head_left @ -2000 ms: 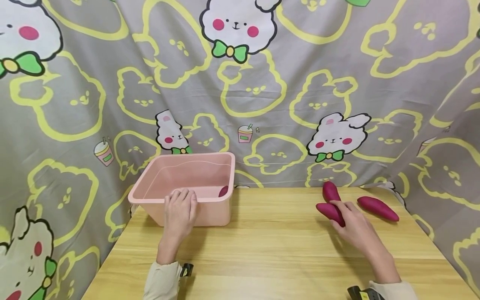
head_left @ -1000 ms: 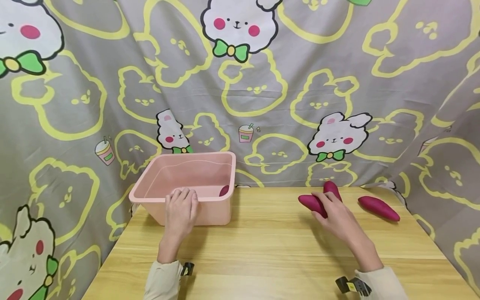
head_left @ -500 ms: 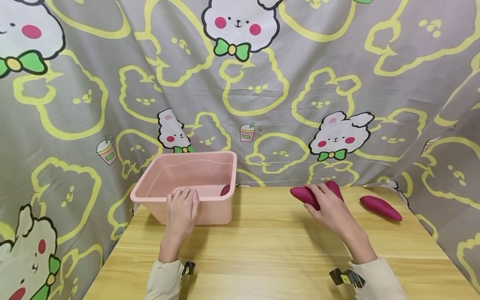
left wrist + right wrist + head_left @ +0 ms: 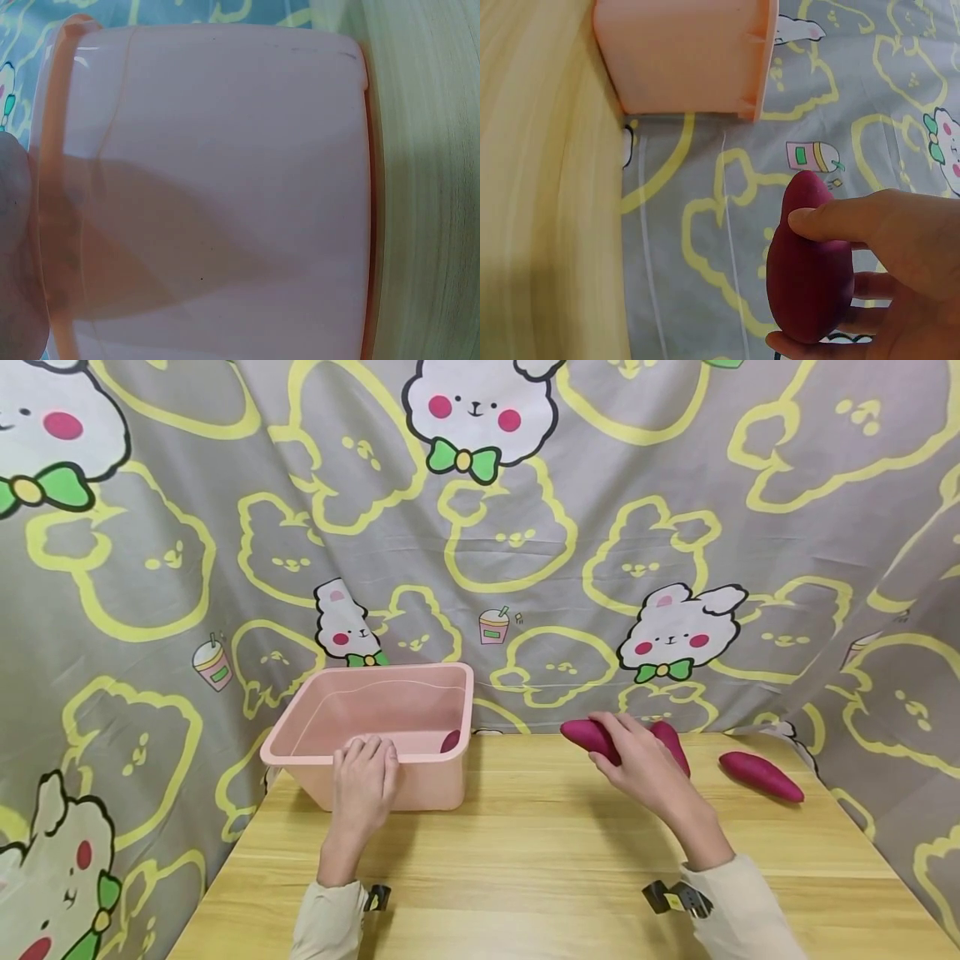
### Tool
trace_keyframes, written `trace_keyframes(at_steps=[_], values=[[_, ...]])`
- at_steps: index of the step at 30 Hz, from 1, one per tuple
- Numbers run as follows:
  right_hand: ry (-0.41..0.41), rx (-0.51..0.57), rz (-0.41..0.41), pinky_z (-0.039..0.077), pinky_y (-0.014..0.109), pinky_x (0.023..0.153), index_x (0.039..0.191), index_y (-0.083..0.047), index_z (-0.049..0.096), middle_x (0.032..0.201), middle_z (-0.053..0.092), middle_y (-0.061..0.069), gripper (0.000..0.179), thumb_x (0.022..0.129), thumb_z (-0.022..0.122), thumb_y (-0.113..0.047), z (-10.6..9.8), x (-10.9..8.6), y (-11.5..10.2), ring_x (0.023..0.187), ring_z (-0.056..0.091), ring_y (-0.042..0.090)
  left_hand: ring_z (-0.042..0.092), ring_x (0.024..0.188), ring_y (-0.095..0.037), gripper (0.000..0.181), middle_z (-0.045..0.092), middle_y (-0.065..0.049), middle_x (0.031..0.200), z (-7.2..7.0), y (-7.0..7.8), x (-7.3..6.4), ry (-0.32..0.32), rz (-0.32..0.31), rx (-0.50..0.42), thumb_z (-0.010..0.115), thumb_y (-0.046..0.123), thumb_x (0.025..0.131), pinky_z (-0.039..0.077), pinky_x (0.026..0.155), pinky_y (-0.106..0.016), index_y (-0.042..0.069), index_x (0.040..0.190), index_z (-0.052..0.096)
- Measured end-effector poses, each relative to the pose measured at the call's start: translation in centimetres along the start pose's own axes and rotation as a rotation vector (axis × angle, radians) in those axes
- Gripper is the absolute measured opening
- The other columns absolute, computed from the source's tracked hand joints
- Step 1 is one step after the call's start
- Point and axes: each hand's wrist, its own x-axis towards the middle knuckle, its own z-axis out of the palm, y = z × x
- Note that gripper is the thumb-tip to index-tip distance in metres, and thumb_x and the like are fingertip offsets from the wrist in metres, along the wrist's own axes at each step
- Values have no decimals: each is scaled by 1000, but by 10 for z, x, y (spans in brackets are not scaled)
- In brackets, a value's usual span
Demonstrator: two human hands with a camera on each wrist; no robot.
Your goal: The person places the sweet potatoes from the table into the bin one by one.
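My right hand [image 4: 636, 763] grips a dark magenta sweet potato [image 4: 591, 737], raised above the table and pointing left. In the right wrist view my thumb crosses the sweet potato [image 4: 808, 277] while fingers wrap behind it. My left hand [image 4: 363, 779] holds the near rim of a pink plastic bin [image 4: 427, 785], fingers curled over the edge. The left wrist view shows the bin's outer wall [image 4: 225, 150] close up. Inside the bin, part of one sweet potato [image 4: 450, 742] shows at the right; the near wall hides some of the floor.
Behind my right hand a second sweet potato [image 4: 672, 745] lies partly hidden. Farther right lies another sweet potato [image 4: 761, 777]. The wood-grain table [image 4: 525, 860] ends at a grey rabbit-print curtain [image 4: 540, 585] behind and at the sides.
My right hand has lifted the sweet potato and carried it left, away from the other two on the table. My left hand has stayed on the bin's rim.
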Motion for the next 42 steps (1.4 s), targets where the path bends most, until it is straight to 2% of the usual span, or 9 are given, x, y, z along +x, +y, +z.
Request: trace_keyframes(at_steps=[12, 34, 42], values=[[-16, 37, -30, 55, 55, 83, 140, -5, 55, 125, 59, 19, 59, 84, 74, -4, 1, 14, -16, 103, 62, 35, 55, 91, -38, 35, 62, -10, 89, 1, -1, -1, 13, 2, 2, 33, 24, 106, 35, 77, -51, 9, 88, 59], [-14, 97, -82, 57, 50, 84, 142, -11, 54, 128, 57, 17, 63, 84, 77, -6, 9, 38, -44, 103, 61, 34, 55, 90, -38, 32, 61, -10, 88, 1, 1, 0, 14, 3, -7, 36, 21, 106, 35, 78, -51, 9, 89, 59], [2, 114, -102, 57, 52, 85, 142, -6, 53, 130, 58, 18, 64, 84, 80, -7, 12, 48, -57, 105, 62, 35, 56, 93, -38, 35, 61, -10, 90, -1, 1, 0, 3, -3, -2, 32, 24, 107, 35, 79, -51, 9, 90, 59]])
